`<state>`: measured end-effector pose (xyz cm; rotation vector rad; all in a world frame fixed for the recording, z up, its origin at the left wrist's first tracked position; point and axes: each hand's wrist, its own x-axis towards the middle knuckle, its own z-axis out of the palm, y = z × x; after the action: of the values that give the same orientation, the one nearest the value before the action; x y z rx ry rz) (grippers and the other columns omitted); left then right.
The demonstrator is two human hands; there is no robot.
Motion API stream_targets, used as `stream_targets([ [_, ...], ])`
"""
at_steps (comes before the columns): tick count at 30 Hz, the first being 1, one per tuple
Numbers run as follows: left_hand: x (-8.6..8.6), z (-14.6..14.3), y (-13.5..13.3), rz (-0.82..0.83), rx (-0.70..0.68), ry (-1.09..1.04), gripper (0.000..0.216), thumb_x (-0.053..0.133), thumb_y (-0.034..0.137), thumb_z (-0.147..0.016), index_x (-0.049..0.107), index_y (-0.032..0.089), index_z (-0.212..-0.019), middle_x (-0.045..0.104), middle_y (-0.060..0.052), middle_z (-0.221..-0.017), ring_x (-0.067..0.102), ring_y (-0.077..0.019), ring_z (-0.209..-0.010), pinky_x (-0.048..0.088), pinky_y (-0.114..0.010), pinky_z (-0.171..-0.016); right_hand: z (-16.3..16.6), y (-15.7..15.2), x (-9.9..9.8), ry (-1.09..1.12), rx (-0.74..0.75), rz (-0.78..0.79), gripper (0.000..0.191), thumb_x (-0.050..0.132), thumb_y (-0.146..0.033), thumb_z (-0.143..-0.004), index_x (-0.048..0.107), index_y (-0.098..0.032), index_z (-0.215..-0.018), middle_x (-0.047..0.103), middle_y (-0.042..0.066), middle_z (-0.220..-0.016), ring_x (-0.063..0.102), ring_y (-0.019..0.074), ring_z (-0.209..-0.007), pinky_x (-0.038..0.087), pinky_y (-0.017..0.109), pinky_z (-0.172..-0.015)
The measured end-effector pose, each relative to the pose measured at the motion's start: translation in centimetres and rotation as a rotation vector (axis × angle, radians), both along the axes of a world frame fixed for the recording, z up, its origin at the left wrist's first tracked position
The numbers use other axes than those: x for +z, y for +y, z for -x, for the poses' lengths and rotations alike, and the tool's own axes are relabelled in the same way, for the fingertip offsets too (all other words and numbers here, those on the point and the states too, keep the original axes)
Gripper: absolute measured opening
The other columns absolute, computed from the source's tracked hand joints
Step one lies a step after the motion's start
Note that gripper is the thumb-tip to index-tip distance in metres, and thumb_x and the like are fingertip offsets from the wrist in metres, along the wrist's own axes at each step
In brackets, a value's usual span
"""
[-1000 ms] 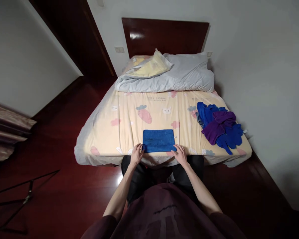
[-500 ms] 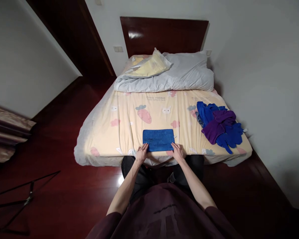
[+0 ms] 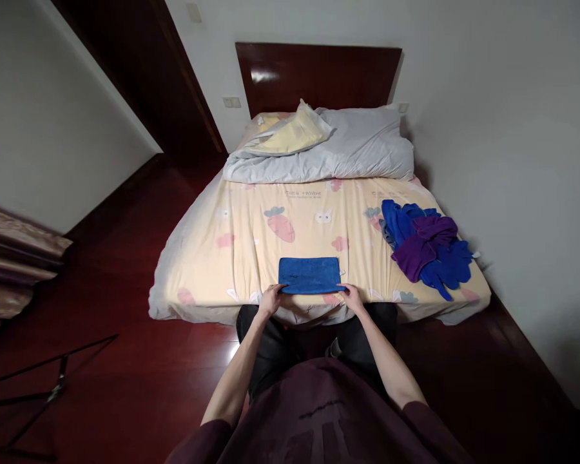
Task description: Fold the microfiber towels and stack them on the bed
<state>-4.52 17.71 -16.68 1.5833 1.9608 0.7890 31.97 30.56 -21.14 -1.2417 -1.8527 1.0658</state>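
Note:
A blue towel (image 3: 309,274), folded into a rectangle, lies near the front edge of the bed (image 3: 203,258). My left hand (image 3: 271,299) pinches its near left corner, and my right hand (image 3: 352,298) pinches the near right corner. Between the two hands the near edge is lifted slightly off the sheet. A small white tag shows by the towel's right side. To the right, a crumpled heap of blue cloths (image 3: 452,267) has a purple cloth (image 3: 418,251) on top.
Toward the headboard (image 3: 319,74) lie a folded grey-white quilt (image 3: 367,145) and a yellow piece of bedding (image 3: 299,132). A dark thin-legged stand (image 3: 58,386) is on the floor at left, below a curtain (image 3: 19,264). A wall runs along the right.
My fingers lay on the towel's near corners before; now they grip them and raise the near edge a little. My hands have moved slightly apart. The view has tilted up slightly.

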Motion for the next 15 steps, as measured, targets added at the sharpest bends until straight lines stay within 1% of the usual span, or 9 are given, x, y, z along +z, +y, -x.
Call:
stream_targets([
  [2, -0.5, 0.1, 0.1, -0.010, 0.062, -0.069, 0.043, 0.056, 0.014, -0.083, 0.072, 0.020, -0.122, 0.075, -0.009, -0.120, 0.068, -0.0242, -0.113, 0.053, -0.036, -0.102, 0.2, 0.1, -0.1, 0.034, -0.030, 0.049, 0.034, 0.060, -0.034, -0.082, 0.076, -0.020, -0.110, 0.077, 0.008, -0.105, 0.071, 0.0226, -0.090, 0.058, 0.037, -0.086],
  [4, -1.0, 0.1, 0.4, -0.007, 0.100, -0.089, 0.038, 0.057, 0.022, -0.085, 0.072, 0.018, -0.121, 0.076, -0.009, -0.112, 0.071, -0.0226, -0.097, 0.057, -0.034, -0.089, 0.6, 0.2, 0.2, 0.046, -0.066, 0.071, 0.035, 0.063, -0.039, -0.081, 0.075, -0.019, -0.107, 0.077, 0.008, -0.100, 0.070, 0.0217, -0.083, 0.058, 0.035, -0.079],
  [6, -1.3, 0.1, 0.6, -0.005, 0.128, -0.107, 0.035, 0.058, 0.029, -0.087, 0.072, 0.017, -0.116, 0.077, -0.008, -0.099, 0.071, -0.0209, -0.084, 0.057, -0.032, -0.079, 0.8, 0.3, 0.6, 0.041, -0.090, 0.080, 0.035, 0.065, -0.045, -0.081, 0.074, -0.019, -0.102, 0.076, 0.008, -0.092, 0.069, 0.0213, -0.076, 0.057, 0.034, -0.074],
  [8, -1.5, 0.2, 0.7, -0.001, 0.148, -0.112, 0.028, 0.058, 0.034, -0.088, 0.072, 0.016, -0.104, 0.074, -0.006, -0.085, 0.069, -0.0203, -0.076, 0.054, -0.031, -0.073, 1.0, 0.1, 1.1, 0.025, -0.109, 0.075, 0.036, 0.065, -0.053, -0.082, 0.072, -0.019, -0.092, 0.073, 0.006, -0.081, 0.067, 0.0217, -0.073, 0.055, 0.032, -0.069],
  [9, -1.6, 0.3, 0.7, 0.001, 0.154, -0.111, 0.027, 0.056, 0.037, -0.090, 0.072, 0.016, -0.097, 0.072, -0.006, -0.079, 0.067, -0.0203, -0.074, 0.053, -0.030, -0.072, 1.0, 0.0, 1.3, 0.012, -0.121, 0.067, 0.038, 0.064, -0.058, -0.084, 0.069, -0.020, -0.086, 0.071, 0.005, -0.076, 0.066, 0.0219, -0.072, 0.054, 0.032, -0.067],
  [11, -1.7, 0.5, 0.7, 0.005, 0.161, -0.109, 0.031, 0.052, 0.043, -0.094, 0.068, 0.018, -0.084, 0.068, -0.005, -0.073, 0.066, -0.0203, -0.073, 0.050, -0.030, -0.071, 1.1, -0.2, 1.6, -0.017, -0.145, 0.044, 0.047, 0.058, -0.067, -0.086, 0.064, -0.022, -0.077, 0.066, 0.004, -0.069, 0.063, 0.0219, -0.069, 0.052, 0.031, -0.065],
  [15, -1.8, 0.7, 0.6, 0.021, 0.168, -0.109, 0.035, 0.048, 0.046, -0.097, 0.061, 0.020, -0.076, 0.066, -0.003, -0.072, 0.065, -0.0200, -0.075, 0.047, -0.029, -0.072, 1.2, -0.6, 1.9, -0.071, -0.171, 0.003, 0.057, 0.050, -0.079, -0.086, 0.057, -0.024, -0.072, 0.063, 0.004, -0.068, 0.061, 0.0219, -0.069, 0.051, 0.030, -0.065],
])
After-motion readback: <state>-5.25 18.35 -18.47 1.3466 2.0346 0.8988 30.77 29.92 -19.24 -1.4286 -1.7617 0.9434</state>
